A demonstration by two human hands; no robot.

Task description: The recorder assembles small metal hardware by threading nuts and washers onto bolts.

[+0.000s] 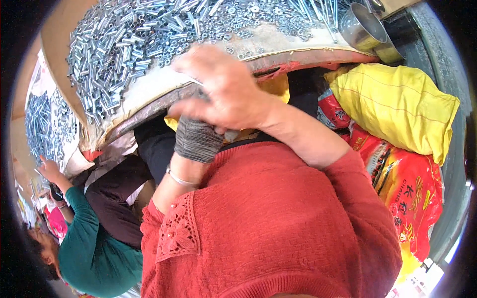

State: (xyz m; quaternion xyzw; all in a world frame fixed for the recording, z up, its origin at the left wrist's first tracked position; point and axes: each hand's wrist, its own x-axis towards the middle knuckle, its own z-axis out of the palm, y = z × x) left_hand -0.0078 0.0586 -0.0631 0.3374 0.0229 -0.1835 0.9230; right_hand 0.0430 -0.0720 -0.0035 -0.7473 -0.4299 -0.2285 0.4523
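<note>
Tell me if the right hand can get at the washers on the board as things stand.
Probably yes. The right hand rests at the board's near edge, and loose washers lie just beyond its knuckles with nothing between. It seems to pinch a thin metal piece, so its fingers may not be free.
</note>
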